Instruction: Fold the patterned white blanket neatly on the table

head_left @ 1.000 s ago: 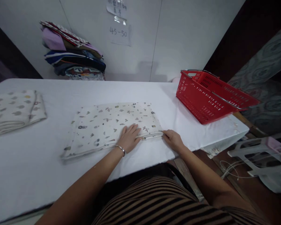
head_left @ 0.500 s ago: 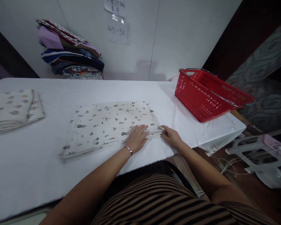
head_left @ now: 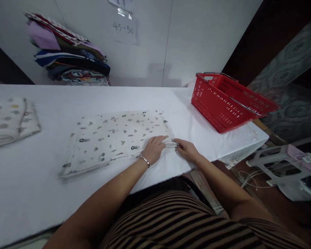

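Observation:
A folded cream cloth [head_left: 114, 136] printed with small grey motifs lies flat on the white table [head_left: 54, 193] in front of me. My left hand [head_left: 154, 148], a bracelet at its wrist, rests on the cloth's near right corner with the fingers curled over the layered edge. My right hand [head_left: 186, 149] meets it from the right and pinches the same corner's edge. Both hands sit close together at that corner.
A second folded printed cloth [head_left: 10, 119] lies at the table's left. A red plastic basket [head_left: 228, 102] stands at the far right corner, overhanging the edge. A stack of folded fabrics [head_left: 67, 62] leans against the white wall. A white stool [head_left: 280, 164] is on the floor, right.
My left hand slid right along the cloth's near edge to the corner, closing up with the right hand, and its fingers curled over the edge. The view shifted slightly right.

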The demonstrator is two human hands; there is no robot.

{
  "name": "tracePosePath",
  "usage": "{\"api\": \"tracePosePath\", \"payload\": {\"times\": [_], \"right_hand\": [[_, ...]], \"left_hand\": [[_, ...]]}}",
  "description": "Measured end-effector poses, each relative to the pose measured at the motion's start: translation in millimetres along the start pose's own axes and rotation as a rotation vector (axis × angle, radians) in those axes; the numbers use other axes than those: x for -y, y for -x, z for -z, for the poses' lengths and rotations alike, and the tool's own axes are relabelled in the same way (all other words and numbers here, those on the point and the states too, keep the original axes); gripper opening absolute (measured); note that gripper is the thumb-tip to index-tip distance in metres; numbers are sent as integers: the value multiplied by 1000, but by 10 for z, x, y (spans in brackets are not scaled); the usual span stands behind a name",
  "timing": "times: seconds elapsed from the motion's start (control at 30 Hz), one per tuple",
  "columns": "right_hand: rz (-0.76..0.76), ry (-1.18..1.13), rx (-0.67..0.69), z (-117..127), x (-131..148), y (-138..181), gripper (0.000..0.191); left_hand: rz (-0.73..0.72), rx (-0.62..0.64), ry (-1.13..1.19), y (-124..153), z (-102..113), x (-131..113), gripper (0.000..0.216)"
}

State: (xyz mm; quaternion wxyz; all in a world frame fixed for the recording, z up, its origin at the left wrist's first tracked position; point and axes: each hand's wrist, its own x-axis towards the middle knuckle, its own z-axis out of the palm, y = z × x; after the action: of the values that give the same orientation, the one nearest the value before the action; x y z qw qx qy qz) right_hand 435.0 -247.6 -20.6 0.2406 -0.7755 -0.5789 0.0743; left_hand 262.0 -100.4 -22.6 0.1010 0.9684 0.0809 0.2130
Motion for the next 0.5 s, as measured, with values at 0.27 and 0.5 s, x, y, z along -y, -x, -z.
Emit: {"api": "tracePosePath", "payload": {"times": [0.27,0.5], "right_hand": [[37,-4,59,21,-1,-40,39],[-13,-30,94,47,12,-74,38]], "left_hand": [[5,60,10,-11,21,-22,25],[7,67,-66,-5,13,-19,29]]}}
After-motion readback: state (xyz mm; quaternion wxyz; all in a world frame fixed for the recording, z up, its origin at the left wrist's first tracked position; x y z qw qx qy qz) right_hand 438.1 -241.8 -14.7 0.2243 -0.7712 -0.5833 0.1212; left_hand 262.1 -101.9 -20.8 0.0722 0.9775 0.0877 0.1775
